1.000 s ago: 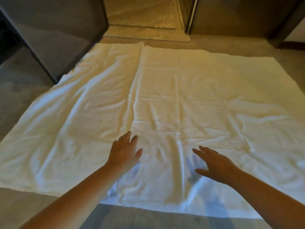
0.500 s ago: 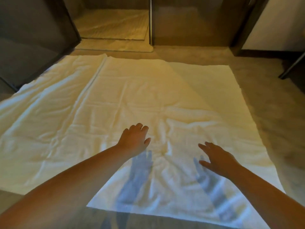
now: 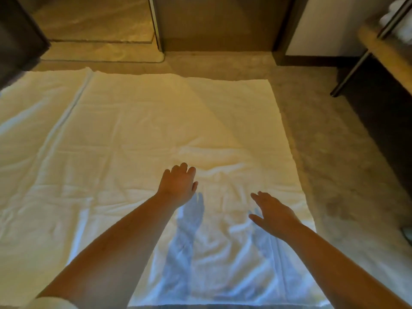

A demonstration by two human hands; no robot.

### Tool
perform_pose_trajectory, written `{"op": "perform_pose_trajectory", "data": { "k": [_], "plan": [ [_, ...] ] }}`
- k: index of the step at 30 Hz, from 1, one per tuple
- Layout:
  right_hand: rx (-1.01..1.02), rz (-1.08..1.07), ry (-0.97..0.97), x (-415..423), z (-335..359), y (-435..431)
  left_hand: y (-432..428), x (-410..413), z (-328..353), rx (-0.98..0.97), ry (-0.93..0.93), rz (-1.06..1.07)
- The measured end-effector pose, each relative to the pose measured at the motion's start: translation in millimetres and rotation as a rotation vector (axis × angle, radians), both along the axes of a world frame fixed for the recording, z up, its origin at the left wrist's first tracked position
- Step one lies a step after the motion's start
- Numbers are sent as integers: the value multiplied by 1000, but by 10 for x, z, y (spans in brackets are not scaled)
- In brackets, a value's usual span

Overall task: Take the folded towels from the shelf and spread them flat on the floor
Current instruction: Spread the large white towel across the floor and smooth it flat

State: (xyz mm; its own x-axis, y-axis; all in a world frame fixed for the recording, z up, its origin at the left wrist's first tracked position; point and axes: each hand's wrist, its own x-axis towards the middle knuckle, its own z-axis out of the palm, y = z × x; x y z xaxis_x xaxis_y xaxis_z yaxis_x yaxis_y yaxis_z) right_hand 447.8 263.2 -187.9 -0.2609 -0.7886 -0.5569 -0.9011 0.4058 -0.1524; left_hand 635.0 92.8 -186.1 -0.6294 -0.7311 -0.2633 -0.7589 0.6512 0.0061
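Note:
Two white towels lie spread on the floor side by side. The right towel (image 3: 169,121) fills the middle of the head view, and its near part is creased. The left towel (image 3: 38,121) overlaps its left edge. My left hand (image 3: 178,184) hovers above the creased part of the right towel, fingers loose, holding nothing. My right hand (image 3: 272,212) hovers lower right with fingers stretched, casting a shadow on the cloth. White folded towels (image 3: 399,21) sit on a shelf (image 3: 383,50) at the far right.
Grey stone floor (image 3: 330,152) lies bare to the right of the towels. A dark cabinet (image 3: 15,34) stands at the far left. A raised tiled threshold (image 3: 100,52) and a dark wooden panel (image 3: 218,23) close off the back.
The view has swung right, bringing the shelf into sight and pushing the left towel out. Both hands have shifted right over the right towel and stay just above it.

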Motion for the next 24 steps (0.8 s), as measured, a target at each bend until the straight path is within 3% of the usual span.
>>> {"op": "perform_pose_trajectory", "data": {
  "k": [10, 15, 24],
  "plan": [
    [1, -40, 154, -646, 762, -298, -240, -818, 176, 192, 122, 16],
    [-39, -10, 144, -1378, 391, -596, -402, -1498, -135, 149, 105, -9],
    [-21, 154, 21, -2702, -622, -1548, -549, -2258, -1059, 323, -38, 334]
  ]
}}
